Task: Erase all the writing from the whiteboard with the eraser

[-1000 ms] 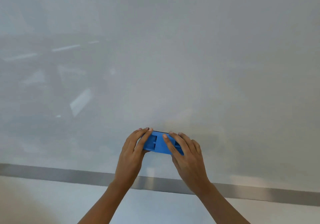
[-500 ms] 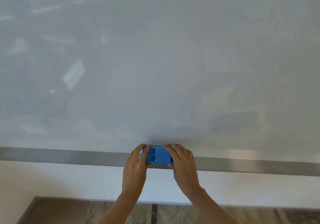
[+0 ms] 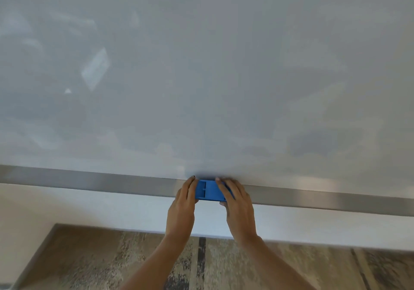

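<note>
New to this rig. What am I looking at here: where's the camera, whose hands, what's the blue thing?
There is no machine here. A person wears one wide-angle camera on the head, looking forward and down, so the two bare arms coming up from the bottom edge are the wearer's own. The big grey-white surface filling most of the picture is a whiteboard; the pale shapes on it look like room reflections and wipe smears, and I see no readable writing. The metal strip along its lower edge is the board's frame. The left hand and right hand together grip a blue eraser, fingers wrapped over each end, pressed against the strip at the board's bottom edge. Below are a light wall and a patterned floor.
</note>
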